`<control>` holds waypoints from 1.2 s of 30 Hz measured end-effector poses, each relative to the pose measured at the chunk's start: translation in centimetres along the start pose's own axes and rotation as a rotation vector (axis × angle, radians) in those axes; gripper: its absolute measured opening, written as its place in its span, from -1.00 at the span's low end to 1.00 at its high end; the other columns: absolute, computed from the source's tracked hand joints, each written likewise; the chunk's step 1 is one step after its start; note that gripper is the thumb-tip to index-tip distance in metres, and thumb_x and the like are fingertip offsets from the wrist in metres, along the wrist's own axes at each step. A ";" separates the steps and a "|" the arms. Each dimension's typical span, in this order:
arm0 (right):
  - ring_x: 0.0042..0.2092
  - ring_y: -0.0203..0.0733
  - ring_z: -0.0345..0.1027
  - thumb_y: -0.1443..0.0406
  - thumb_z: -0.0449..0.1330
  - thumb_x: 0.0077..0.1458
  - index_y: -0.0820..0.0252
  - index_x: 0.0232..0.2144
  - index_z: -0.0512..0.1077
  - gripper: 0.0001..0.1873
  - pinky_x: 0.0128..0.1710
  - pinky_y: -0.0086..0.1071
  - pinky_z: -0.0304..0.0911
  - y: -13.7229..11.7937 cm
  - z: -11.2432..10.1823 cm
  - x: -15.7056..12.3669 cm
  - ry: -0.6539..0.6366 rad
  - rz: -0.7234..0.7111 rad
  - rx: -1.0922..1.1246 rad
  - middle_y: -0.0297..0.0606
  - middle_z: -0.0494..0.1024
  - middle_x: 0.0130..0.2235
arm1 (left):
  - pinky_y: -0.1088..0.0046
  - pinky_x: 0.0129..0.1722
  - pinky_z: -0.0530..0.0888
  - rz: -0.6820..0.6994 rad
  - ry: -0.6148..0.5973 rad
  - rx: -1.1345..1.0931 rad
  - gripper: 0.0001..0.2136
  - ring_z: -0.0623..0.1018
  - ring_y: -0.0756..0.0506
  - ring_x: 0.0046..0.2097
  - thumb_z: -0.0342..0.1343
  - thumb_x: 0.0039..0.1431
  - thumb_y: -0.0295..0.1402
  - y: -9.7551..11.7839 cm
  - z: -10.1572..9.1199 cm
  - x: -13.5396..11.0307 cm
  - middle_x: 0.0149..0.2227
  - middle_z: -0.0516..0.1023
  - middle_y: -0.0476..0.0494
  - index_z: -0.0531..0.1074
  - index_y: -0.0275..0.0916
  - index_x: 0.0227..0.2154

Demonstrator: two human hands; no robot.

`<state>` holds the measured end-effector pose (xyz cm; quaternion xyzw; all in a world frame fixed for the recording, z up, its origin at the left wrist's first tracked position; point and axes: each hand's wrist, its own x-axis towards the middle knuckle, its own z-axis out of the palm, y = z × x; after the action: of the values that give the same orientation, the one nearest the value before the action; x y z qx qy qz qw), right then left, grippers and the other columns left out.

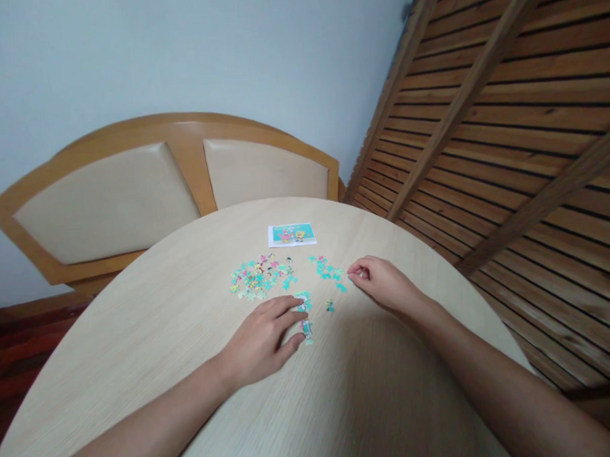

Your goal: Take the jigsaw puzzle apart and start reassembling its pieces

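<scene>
My left hand [263, 336] lies over the table with its fingers apart, the fingertips touching a short upright strip of joined jigsaw pieces [309, 341]. Part of that strip is hidden under the fingers. My right hand [379, 279] is pinched at the right edge of a small group of mostly teal jigsaw pieces [329, 271]; a teal bit of a jigsaw piece shows at its fingertips. Between the hands, a small joined cluster of pieces [330, 306] lies by itself. A larger loose pile of jigsaw pieces [257, 278] spreads beyond my left hand.
A picture sheet [292, 235] with a pink and a yellow cartoon figure lies behind the pieces on the round wooden table [197, 292]. A padded bench back [108, 202] stands at the far side against the wall. Wooden slats [481, 116] rise on the right.
</scene>
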<state>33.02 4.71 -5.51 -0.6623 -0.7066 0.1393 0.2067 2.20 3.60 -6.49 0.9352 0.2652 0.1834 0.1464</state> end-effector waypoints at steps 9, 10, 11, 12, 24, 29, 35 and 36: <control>-0.14 -0.11 0.46 0.23 0.26 0.15 0.13 -0.31 0.58 -0.88 -0.08 -0.30 0.27 -0.7 0.4 -0.2 -0.048 -0.116 -0.027 -0.20 0.58 -0.20 | 0.11 0.23 0.40 0.002 0.017 -0.003 -0.70 0.44 -0.21 0.21 0.07 0.33 -0.31 0.1 -0.1 0.0 0.20 0.42 -0.21 0.46 -0.15 0.08; -0.14 -0.12 0.46 0.25 0.25 0.16 0.14 -0.31 0.57 -0.88 -0.10 -0.30 0.28 -0.5 0.4 -0.2 -0.041 -0.106 -0.034 -0.20 0.58 -0.20 | 0.11 0.23 0.40 0.005 0.015 -0.002 -0.70 0.44 -0.21 0.21 0.06 0.33 -0.31 0.1 0.0 0.0 0.20 0.42 -0.21 0.46 -0.15 0.08; -0.15 -0.12 0.46 0.27 0.24 0.16 0.14 -0.31 0.57 -0.89 -0.11 -0.30 0.28 -0.4 0.4 -0.1 -0.032 -0.094 -0.043 -0.19 0.58 -0.20 | 0.11 0.23 0.40 0.006 0.014 -0.002 -0.70 0.44 -0.21 0.21 0.06 0.33 -0.32 0.1 0.0 0.0 0.20 0.42 -0.21 0.46 -0.16 0.08; -0.17 -0.12 0.46 0.28 0.23 0.16 0.15 -0.31 0.57 -0.89 -0.12 -0.30 0.28 -0.2 0.4 0.0 -0.024 -0.082 -0.052 -0.19 0.58 -0.21 | 0.11 0.23 0.40 0.005 0.014 -0.003 -0.70 0.44 -0.20 0.20 0.06 0.33 -0.32 0.1 0.0 0.0 0.20 0.42 -0.21 0.46 -0.16 0.08; -0.05 -0.11 0.39 0.17 0.34 0.14 0.10 -0.24 0.56 -0.82 0.03 -0.22 0.22 -2.4 1.7 -0.7 -0.108 -0.586 0.097 -0.22 0.56 -0.15 | 0.11 0.23 0.40 -0.002 0.006 0.009 -0.71 0.45 -0.21 0.20 0.08 0.32 -0.32 0.3 -0.2 0.1 0.19 0.43 -0.21 0.47 -0.17 0.06; -0.10 -0.13 0.39 0.23 0.21 0.27 0.14 -0.31 0.52 -0.86 -0.02 -0.23 0.22 -2.0 1.9 -0.3 -0.118 -0.579 0.087 -0.22 0.56 -0.21 | 0.11 0.23 0.41 -0.010 0.009 0.008 -0.71 0.46 -0.21 0.19 0.08 0.32 -0.32 0.4 -0.2 0.2 0.19 0.44 -0.21 0.47 -0.17 0.06; -0.08 -0.11 0.37 0.22 0.18 0.29 0.14 -0.28 0.51 -0.84 -0.03 -0.23 0.20 -1.2 1.7 0.1 -0.070 -0.511 -0.002 -0.20 0.57 -0.20 | 0.12 0.23 0.40 -0.001 0.014 -0.001 -0.71 0.45 -0.21 0.20 0.06 0.33 -0.33 0.4 -0.2 0.2 0.19 0.44 -0.22 0.46 -0.16 0.07; -0.06 -0.10 0.37 0.22 0.17 0.29 0.14 -0.27 0.52 -0.84 -0.02 -0.23 0.20 -1.3 1.7 0.0 -0.066 -0.502 -0.016 -0.20 0.57 -0.19 | 0.12 0.23 0.40 -0.001 0.012 -0.003 -0.71 0.45 -0.21 0.19 0.06 0.33 -0.33 0.3 -0.2 0.2 0.19 0.44 -0.22 0.46 -0.16 0.07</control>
<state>31.08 4.78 -6.44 -0.4627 -0.8564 0.0993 0.2063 2.41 3.48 -6.09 0.9337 0.2662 0.1895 0.1463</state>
